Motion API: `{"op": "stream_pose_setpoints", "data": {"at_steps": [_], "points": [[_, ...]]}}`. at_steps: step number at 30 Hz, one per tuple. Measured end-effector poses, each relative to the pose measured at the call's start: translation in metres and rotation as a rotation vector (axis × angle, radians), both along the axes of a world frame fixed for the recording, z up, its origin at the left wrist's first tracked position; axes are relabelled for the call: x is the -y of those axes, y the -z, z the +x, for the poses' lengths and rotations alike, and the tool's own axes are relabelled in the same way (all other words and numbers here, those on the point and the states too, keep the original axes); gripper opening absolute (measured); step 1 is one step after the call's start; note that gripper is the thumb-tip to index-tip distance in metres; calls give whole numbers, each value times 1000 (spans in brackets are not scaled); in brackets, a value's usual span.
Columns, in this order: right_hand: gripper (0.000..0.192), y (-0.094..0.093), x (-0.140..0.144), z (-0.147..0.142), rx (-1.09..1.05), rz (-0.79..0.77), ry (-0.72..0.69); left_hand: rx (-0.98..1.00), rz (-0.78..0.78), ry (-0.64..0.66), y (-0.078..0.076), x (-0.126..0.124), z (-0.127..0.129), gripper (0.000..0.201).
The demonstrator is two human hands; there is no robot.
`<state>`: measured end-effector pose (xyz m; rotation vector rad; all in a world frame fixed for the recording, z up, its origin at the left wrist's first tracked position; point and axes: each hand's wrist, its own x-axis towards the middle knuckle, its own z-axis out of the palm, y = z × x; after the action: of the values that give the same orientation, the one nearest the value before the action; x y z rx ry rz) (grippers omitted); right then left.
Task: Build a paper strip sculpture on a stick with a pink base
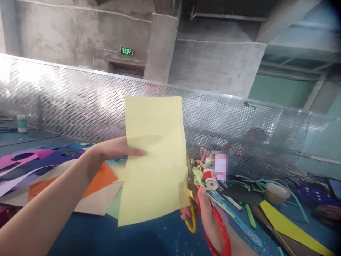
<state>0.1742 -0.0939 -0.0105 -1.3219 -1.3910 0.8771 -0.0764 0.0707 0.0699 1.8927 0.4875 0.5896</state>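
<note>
I count one pale yellow sheet [153, 160], held upright in front of me over the bench [141, 240], and one pair of scissors [190, 179] at its right edge. The scissors have two handle loops, one red and one yellow, standing apart; the paper covers part of the blades, so I can't tell how wide they are open.

My left grip [118, 147] is closed on the sheet's left edge, one thumb flat on the near face and the fingers hidden behind. My right grip [206, 209] is clamped around the scissors, thumb at the red loop and fingers at the yellow one.

Just right of the blades I have one red-and-white jar [209, 176] lying tilted. Further right I count one pale round container [277, 193], one green strip [250, 216] and one bright yellow piece [289, 224]. Orange paper [104, 179] shows on both sides of my left forearm; whether that is one piece or two, I can't tell. At the far left stands one white bottle [21, 123] with a green label. Behind everything runs a perforated metal screen [74, 94], and above it one green exit sign [127, 51].
</note>
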Motion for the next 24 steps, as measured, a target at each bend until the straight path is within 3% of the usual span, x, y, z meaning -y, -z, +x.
{"op": "stream_pose_setpoints", "data": {"at_steps": [5,24], "points": [[62,2,-1,-5,-11,-24,-38,11,-1,4,0,1,1,51],[66,5,-1,-6,59,35,53,38,-26,70,3,-6,-2,51]]}}
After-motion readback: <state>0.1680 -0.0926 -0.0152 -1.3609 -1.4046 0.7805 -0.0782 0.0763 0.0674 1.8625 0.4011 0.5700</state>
